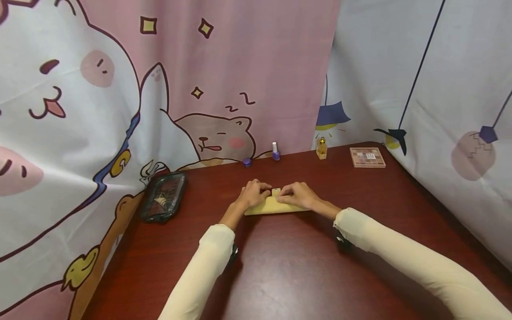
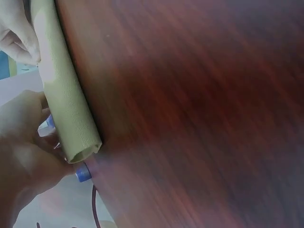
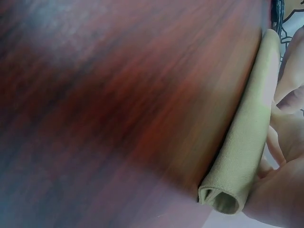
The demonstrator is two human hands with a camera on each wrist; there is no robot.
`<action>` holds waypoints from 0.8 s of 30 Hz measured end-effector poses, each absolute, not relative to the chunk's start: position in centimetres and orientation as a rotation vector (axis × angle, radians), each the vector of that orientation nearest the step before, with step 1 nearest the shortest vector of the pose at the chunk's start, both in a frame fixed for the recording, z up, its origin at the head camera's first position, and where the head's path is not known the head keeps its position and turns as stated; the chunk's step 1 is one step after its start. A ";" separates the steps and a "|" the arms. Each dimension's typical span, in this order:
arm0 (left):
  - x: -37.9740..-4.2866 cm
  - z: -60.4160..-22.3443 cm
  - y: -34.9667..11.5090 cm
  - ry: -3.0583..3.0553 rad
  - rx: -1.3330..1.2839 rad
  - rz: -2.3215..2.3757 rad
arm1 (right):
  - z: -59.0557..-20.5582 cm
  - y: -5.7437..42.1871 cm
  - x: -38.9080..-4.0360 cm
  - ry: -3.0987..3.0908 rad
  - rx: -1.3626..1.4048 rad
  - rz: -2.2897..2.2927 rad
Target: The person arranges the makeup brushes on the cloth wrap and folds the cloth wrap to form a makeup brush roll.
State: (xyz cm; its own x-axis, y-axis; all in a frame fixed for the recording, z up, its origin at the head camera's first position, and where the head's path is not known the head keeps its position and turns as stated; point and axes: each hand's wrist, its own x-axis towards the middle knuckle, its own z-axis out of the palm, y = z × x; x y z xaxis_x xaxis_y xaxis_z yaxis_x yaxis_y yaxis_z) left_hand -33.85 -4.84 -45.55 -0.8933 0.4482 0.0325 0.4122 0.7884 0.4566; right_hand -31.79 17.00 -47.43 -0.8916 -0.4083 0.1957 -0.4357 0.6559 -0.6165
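Note:
A yellow rolled pouch (image 1: 276,206) lies crosswise on the table, with a small snap tab (image 1: 276,192) standing up at its far edge. My left hand (image 1: 253,194) grips the roll's left part from behind, its fingertips beside the tab. From the right, my right hand (image 1: 300,195) pinches at the tab's base with thumb and fingers. In the left wrist view, the pouch's hollow end (image 2: 84,151) shows past the left hand (image 2: 28,147). The right wrist view shows its coiled other end (image 3: 222,198), with the right hand (image 3: 280,175) along the far side.
A black-edged clear bag (image 1: 164,198) lies at the left edge of the brown table (image 1: 288,262). Along the back stand a small purple jar (image 1: 247,162), a purple nail polish bottle (image 1: 276,153) and a golden perfume bottle (image 1: 322,149). An eyeshadow palette (image 1: 368,163) lies back right.

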 end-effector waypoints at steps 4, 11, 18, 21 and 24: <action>-34.1 -45.5 -4.8 2.817 0.677 0.775 | -47.6 16.9 -32.1 -2.800 0.759 1.066; -34.3 -45.5 -4.8 2.783 0.718 0.970 | -47.8 17.2 -32.4 -2.753 0.799 1.083; -34.0 -45.5 -5.1 2.772 0.771 1.116 | -48.1 17.2 -32.6 -2.730 0.778 1.097; -33.7 -45.6 -5.4 2.807 0.827 1.111 | -48.0 17.2 -32.7 -2.721 0.771 1.105; -33.3 -45.7 -5.5 2.843 0.897 1.090 | -48.0 17.2 -32.7 -2.714 0.774 1.108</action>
State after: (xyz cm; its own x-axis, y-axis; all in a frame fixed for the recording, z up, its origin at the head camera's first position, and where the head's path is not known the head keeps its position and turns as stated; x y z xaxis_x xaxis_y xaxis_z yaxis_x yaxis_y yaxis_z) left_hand -33.27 -5.55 -45.65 -0.8398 0.4949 0.2231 0.5172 0.6046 0.6058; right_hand -32.68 17.21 -47.99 -0.8642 -0.4153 0.2841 -0.4955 0.6039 -0.6244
